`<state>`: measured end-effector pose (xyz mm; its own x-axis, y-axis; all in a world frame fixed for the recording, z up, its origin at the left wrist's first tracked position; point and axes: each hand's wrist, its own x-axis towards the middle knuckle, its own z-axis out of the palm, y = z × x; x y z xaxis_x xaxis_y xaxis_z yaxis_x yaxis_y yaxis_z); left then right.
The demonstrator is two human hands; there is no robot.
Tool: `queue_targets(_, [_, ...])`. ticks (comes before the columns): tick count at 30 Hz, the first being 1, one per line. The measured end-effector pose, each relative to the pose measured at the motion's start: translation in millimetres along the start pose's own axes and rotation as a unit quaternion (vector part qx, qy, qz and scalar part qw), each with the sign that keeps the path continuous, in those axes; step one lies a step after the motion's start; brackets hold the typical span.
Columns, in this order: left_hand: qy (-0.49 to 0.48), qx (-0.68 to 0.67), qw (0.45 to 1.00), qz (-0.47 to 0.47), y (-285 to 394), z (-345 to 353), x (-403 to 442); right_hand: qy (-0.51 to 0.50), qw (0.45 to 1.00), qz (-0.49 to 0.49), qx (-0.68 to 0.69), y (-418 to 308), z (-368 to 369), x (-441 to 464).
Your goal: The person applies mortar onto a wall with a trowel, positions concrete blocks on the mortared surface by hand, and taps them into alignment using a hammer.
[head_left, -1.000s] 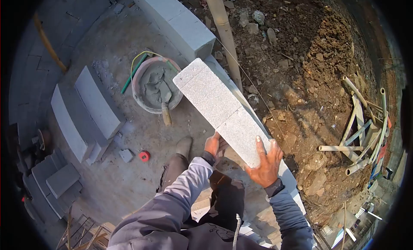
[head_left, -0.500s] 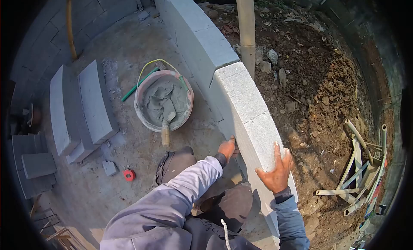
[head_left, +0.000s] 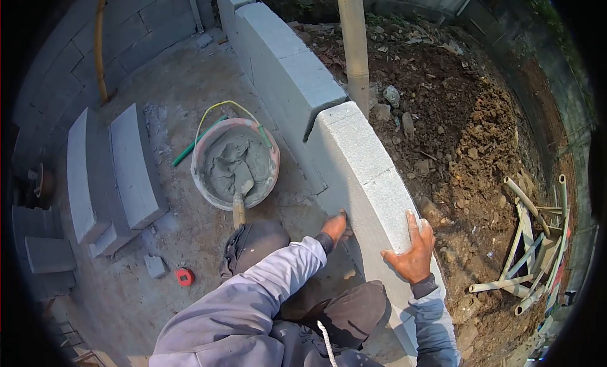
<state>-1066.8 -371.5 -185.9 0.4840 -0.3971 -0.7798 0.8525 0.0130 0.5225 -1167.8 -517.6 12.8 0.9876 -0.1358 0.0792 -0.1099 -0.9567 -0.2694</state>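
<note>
A pale lightweight concrete block [head_left: 360,149] stands on edge in the low wall, its top bright in the sun. My right hand [head_left: 414,252] grips its top near the close end, thumb on the near side and fingers spread toward the outer edge. Lower down, my left hand [head_left: 336,230] presses against the block's inner face with bent fingers, partly hidden. Beyond a dark joint, a neighbouring block [head_left: 310,79] continues the wall. Left of the wall sits a bucket [head_left: 273,171] of grey mortar [head_left: 231,161], with a trowel [head_left: 244,180] resting in it, handle over the rim.
Long blocks [head_left: 136,168] lie on the floor at left, near a red tape measure [head_left: 184,277] and a block offcut [head_left: 155,266]. A bamboo pole [head_left: 354,44] rises beyond the wall. Soil and a pile of bamboo pieces [head_left: 531,256] lie at right.
The view has tilted, so the bucket and wall appear lower. The dark joint between the two blocks looks wider. My knee now covers the trowel handle's end; both hands stay on the block.
</note>
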Motion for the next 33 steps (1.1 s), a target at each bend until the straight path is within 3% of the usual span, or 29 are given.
queue_targets(18, [0.021,-0.003,1.0,-0.022,15.7,3.9,-2.7,-0.032,0.999,0.006,-0.009,-0.2,0.2,16.9])
queue_targets(21, [-0.01,0.014,0.998,-0.053,23.3,-0.5,1.5,-0.023,1.0,-0.005,-0.019,0.1,3.2,18.5])
queue_targets(27, [0.017,-0.025,0.997,-0.075,38.4,0.8,-13.0,-0.031,0.999,0.001,-0.03,-2.9,2.5,19.5])
queue_targets(30, [0.071,0.041,0.989,0.124,47.0,-27.0,4.7,-0.031,0.999,-0.005,-0.031,-1.6,2.1,19.6])
queue_targets(33, [0.145,0.031,0.93,0.336,93.7,-78.1,18.4,-0.029,0.999,-0.01,-0.028,-1.7,1.8,19.6])
